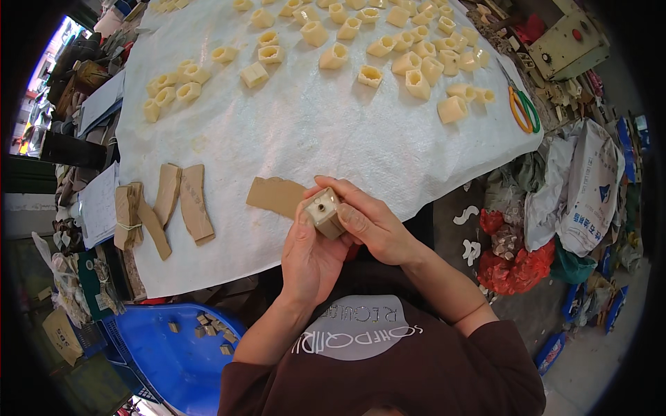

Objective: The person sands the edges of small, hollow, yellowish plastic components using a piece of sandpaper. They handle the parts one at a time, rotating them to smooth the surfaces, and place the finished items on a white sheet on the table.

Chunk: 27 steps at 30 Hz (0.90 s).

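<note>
Between my two hands, just past the near edge of the covered table, is a small squarish block (321, 209). Its cream top face has a dark hole in the middle, and its sides are brown. My left hand (310, 260) is closed around the block from below, with the thumb along its left side. The fingers of my right hand (368, 220) wrap its far and right sides, the thumb pressing near the top edge. A flat brown paper strip (275, 195) lies on the table right beside my fingers.
Many hollow, pale yellow pieces (334, 57) stand across the far table on a white sheet (208, 139). More brown strips (196, 204) and a tied bundle (127, 216) lie left. A blue basin (166, 360) holds small brown blocks. Green-and-orange-handled scissors (524, 111) rest at the right edge.
</note>
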Each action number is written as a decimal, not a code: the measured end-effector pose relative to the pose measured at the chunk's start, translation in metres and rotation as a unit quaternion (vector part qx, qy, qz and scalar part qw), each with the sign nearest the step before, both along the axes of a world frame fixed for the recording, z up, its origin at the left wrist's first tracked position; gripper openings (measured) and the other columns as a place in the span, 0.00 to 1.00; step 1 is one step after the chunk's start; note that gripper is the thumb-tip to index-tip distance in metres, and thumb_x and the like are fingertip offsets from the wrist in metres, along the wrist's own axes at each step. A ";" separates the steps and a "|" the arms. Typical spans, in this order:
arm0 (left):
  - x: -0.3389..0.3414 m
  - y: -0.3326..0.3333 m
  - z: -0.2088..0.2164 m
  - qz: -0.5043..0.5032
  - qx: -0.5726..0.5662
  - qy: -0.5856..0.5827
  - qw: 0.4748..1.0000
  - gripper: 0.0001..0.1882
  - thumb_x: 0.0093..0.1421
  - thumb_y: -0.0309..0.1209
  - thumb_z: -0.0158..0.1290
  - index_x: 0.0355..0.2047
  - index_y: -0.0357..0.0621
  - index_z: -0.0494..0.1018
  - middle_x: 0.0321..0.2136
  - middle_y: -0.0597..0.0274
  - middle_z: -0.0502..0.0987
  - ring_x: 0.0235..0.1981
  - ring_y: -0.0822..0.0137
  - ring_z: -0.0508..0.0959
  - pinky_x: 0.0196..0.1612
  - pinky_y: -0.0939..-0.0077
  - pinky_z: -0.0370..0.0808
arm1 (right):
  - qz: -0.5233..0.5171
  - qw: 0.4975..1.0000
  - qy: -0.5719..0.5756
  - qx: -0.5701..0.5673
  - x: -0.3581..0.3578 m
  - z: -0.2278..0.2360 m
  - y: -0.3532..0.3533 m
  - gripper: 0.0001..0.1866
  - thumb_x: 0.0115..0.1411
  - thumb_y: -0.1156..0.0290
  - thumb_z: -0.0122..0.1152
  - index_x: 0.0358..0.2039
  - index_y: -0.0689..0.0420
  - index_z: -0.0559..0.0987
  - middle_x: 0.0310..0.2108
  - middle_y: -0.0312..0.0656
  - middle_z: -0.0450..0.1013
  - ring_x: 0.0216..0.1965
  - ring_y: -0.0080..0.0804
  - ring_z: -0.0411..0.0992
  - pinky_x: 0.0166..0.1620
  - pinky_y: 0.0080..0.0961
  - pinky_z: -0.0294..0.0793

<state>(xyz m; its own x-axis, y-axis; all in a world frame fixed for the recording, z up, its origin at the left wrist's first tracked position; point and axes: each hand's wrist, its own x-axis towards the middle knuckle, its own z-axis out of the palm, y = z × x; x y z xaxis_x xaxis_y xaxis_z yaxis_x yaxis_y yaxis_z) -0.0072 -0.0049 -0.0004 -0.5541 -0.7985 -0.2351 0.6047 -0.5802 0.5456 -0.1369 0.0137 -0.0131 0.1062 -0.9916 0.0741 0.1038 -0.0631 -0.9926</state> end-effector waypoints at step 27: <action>0.008 0.000 -0.004 -0.078 -0.051 -0.163 0.982 0.20 0.66 0.44 0.29 0.46 0.42 0.60 0.32 0.63 0.69 0.27 0.75 0.69 0.27 0.83 0.66 | -0.028 0.947 0.286 -0.145 -0.018 0.015 0.004 0.18 0.42 0.79 0.60 0.37 0.61 0.72 0.39 0.46 0.69 0.33 0.37 0.72 0.34 0.26 0.75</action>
